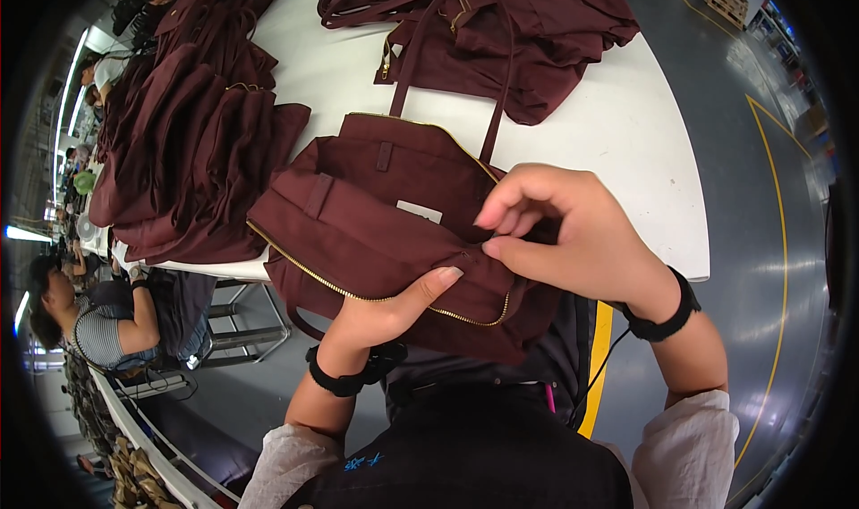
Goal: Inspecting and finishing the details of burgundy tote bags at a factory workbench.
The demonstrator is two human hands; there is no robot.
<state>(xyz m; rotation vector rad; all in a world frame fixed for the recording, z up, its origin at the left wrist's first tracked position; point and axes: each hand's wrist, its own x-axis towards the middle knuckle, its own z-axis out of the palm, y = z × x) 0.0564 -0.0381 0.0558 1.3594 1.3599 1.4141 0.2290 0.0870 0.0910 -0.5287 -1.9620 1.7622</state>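
So, the bag (pixel 371 241) is a soft, dark maroon fabric thing, and it's sitting open at the near edge of the white table (pixel 631 169), with its lower part sagging over the edge right in front of the person. The mouth gapes wide, and a gold-toothed zip (pixel 309 272) runs along the near lip and curves round the right corner; more gold trim edges the far side. Pretty slouchy overall, with creases all over the near panel and the sides folding in. There's a small white label (pixel 419 211) on the inside, plus two little maroon tabs (pixel 383 156), one on the far part and one on the near part. One long thin strap (pixel 511 71) loops up from the far side, across the table. As for the hands, the left hand (pixel 385 317) has the near lip clamped, thumb flat on top of the cloth and the other fingers tucked out of sight below. The right hand (pixel 573 232) is at the right corner, fingers curled, thumb and forefinger tips close together; can't tell if there's anything pinched between them. Around it, a big heap (pixel 192 156) of similar maroon pieces sits to the left, and another pile (pixel 555 35) lies at the far side.
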